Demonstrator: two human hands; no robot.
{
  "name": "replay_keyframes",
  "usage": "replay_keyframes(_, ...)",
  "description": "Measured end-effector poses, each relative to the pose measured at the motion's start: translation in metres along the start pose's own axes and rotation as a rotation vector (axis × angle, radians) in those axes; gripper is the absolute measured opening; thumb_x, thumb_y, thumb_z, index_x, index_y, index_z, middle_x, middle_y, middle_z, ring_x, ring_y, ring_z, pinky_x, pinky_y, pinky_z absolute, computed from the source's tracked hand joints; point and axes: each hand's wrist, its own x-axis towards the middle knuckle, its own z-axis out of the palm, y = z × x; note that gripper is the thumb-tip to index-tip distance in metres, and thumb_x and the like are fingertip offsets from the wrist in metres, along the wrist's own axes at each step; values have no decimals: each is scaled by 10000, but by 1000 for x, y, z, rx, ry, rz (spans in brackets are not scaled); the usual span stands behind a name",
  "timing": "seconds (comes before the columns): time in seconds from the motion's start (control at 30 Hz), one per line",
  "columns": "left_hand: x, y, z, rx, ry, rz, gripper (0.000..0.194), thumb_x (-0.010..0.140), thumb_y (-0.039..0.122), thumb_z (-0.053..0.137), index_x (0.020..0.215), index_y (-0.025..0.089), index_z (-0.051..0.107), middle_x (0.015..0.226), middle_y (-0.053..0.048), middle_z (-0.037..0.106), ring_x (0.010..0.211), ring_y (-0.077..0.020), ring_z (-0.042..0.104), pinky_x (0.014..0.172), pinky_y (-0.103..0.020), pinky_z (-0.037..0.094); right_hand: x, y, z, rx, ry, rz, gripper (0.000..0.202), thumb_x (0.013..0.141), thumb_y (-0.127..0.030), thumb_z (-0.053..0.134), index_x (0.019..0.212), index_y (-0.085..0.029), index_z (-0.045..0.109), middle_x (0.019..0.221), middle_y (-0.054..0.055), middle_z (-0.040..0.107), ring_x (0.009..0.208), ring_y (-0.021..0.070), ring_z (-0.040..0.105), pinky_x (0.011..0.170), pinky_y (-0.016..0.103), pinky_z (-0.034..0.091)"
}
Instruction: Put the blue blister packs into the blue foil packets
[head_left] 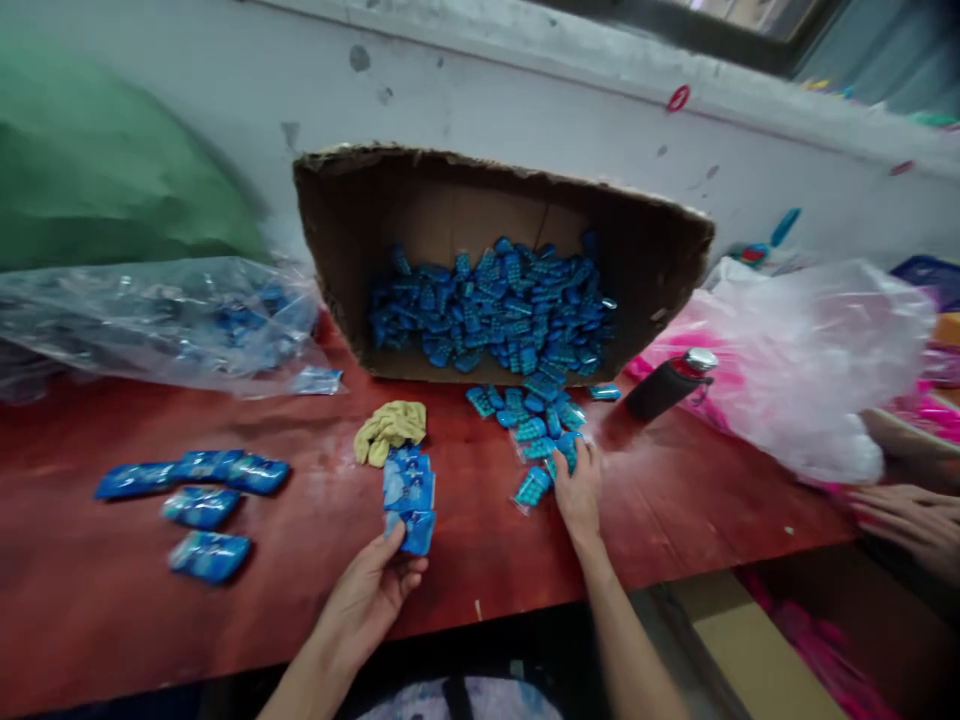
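Between the thumb and fingers of my left hand (pixel 386 575) is the near end of a strip of blue printed packets (pixel 409 490). Its far end lies against a crumpled yellow cloth (pixel 391 430). My right hand (pixel 577 485) has its fingers closed on a small blue packet (pixel 566 452) at the near edge of a loose pile. Just left of that hand lies another blue packet (pixel 532 487). The pile (pixel 532 425) spills from an open cardboard box (pixel 322 250) on its side, which holds a heap of similar packets (pixel 495 310).
Several folded blue packets (pixel 206 508) lie at left on the red table (pixel 315 560). Behind them is a clear plastic bag (pixel 165 320). A dark bottle (pixel 667 385) stands tilted in view beside white and pink bags (pixel 810 350). Another person's hands (pixel 911 520) are at the right edge.
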Motion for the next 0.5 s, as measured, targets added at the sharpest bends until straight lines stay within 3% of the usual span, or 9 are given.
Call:
replay_keyframes(0.13, -1, 4, -2, -60, 31, -32, 130, 784, 153, 510, 668, 117, 557, 509, -33, 625, 439, -120, 604, 376, -171, 460, -21, -48, 11, 79, -33, -69, 542, 819, -442, 390, 1189, -52, 459, 1254, 240, 390, 1193, 332, 317, 930, 504, 283)
replay_keyframes(0.2, -1, 5, -2, -80, 30, -50, 169, 796, 175, 498, 651, 112, 558, 496, -36, 620, 441, -119, 603, 382, -171, 460, -32, -74, 2, 124, -23, -93, 497, 804, -416, 436, 1169, -81, 483, 1264, 224, 388, 1211, 345, 283, 936, 542, 252)
replay_keyframes(0.27, 0, 6, -3, -97, 8, -60, 173, 794, 190, 505, 651, 109, 562, 496, -36, 619, 431, -114, 593, 382, -174, 456, -46, -99, -12, 262, -73, -122, 410, 809, -362, 455, 1146, -134, 503, 1226, 177, 442, 1176, 305, 348, 942, 506, 279)
replay_keyframes(0.4, 1, 5, -4, -97, -28, -10, 114, 760, 200, 555, 687, 115, 576, 510, -28, 621, 415, -101, 569, 387, -179, 444, -81, -139, -30, 712, -543, -34, 312, 776, -243, 507, 1086, -206, 525, 1001, 64, 594, 934, 199, 552, 831, 345, 431)
replay_keyframes(0.5, 1, 3, -4, -56, -71, 61, 115, 708, 232, 618, 696, 123, 583, 524, -15, 620, 423, -100, 562, 390, -181, 430, -94, -153, -27, 890, -704, 107, 315, 745, -179, 513, 1059, -200, 521, 926, 36, 599, 859, 167, 569, 799, 303, 444)
